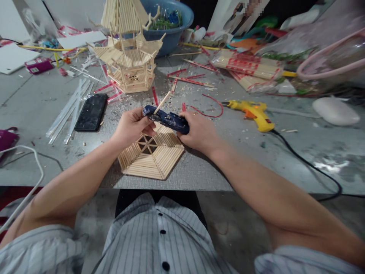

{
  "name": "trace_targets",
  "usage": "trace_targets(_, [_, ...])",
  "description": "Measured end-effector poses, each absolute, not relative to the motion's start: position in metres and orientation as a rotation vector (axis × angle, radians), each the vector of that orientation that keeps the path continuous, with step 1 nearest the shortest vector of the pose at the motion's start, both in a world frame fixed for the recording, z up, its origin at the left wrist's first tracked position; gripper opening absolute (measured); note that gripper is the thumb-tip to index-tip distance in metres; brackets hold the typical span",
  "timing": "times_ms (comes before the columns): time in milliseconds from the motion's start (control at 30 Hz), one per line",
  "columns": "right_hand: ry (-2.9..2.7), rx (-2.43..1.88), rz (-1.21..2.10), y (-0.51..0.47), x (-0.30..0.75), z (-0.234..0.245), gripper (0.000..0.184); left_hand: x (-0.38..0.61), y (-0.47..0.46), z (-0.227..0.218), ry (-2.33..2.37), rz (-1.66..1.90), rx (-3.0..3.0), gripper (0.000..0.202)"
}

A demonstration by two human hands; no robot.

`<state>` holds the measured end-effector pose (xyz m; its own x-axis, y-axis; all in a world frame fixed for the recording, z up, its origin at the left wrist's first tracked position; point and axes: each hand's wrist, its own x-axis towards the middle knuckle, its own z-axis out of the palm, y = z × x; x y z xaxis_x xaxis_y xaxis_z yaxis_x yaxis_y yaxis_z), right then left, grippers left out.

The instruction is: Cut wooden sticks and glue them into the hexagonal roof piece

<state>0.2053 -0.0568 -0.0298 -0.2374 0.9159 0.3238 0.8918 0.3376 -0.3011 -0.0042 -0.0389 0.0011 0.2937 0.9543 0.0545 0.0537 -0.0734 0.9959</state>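
Note:
My right hand (198,129) is wrapped around a dark blue handheld tool (173,121), which looks like a cutter, though its jaws are not clear. A thin wooden stick (163,102) crosses the tool's left end and slants up to the right. At that end my left hand (134,123) is closed, with thumb and fingers pinching near the stick's lower part. Below both hands, a flat hexagonal panel of wooden sticks (148,166) lies on the table, with a spoked opening in its middle. My hands and the tool cover part of its far side.
Behind my hands stands a pagoda model (131,57) built of sticks. A black phone (91,112) and clear glue sticks (68,108) lie left. To the right are a yellow glue gun (252,112) with a trailing cord, packaged sticks (248,66) and a blue basin (181,28) further back.

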Motion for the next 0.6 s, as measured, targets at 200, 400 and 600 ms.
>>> trace_targets(200, [-2.138, -1.612, 0.066, -0.059, 0.205, -0.028, 0.036, -0.006, -0.038, 0.0, 1.0, 1.009, 1.434, 0.03])
trace_targets(400, [-2.151, -1.703, 0.08, -0.06, 0.203, -0.023, 0.037, -0.006, -0.038, -0.001, 1.007, 1.007, 1.456, 0.028])
trace_targets(600, [-2.14, -1.748, 0.077, -0.059, 0.201, -0.018, 0.032, -0.005, -0.037, 0.0, 1.0, 1.012, 1.432, 0.026])
